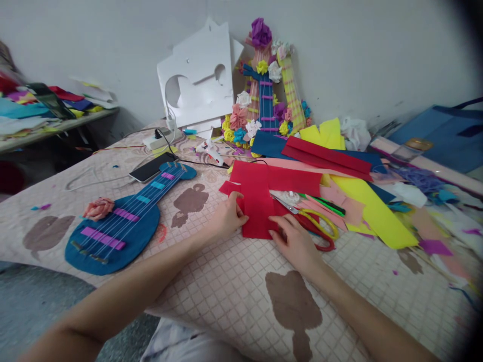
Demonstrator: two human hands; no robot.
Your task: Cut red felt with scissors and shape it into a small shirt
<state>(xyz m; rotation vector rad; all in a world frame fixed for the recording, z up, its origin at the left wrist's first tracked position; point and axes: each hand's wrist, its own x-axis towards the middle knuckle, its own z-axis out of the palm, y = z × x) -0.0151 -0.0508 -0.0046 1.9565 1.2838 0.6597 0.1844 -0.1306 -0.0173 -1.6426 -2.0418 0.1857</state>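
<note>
A red crepe-paper strip (258,211) lies upright in front of me, over other red pieces (294,180). My left hand (227,217) is closed at its left edge, thumb and fingers pinching the paper. On the lower right edge, the curled fingers of my right hand (295,240) grip the same strip. Scissors with yellow and red handles (320,223) lie just beyond my right hand, partly under the strip and hand. Beside them are a green-and-black pen-like tool (326,205) and a clear roll of tape (290,196).
A blue paper guitar (139,221) with a pink flower lies left, near a phone (153,168). Behind are a glue gun (212,152), white foam boards (199,75) and decorated guitars (266,100). Yellow paper (377,213) and scraps cover the right side.
</note>
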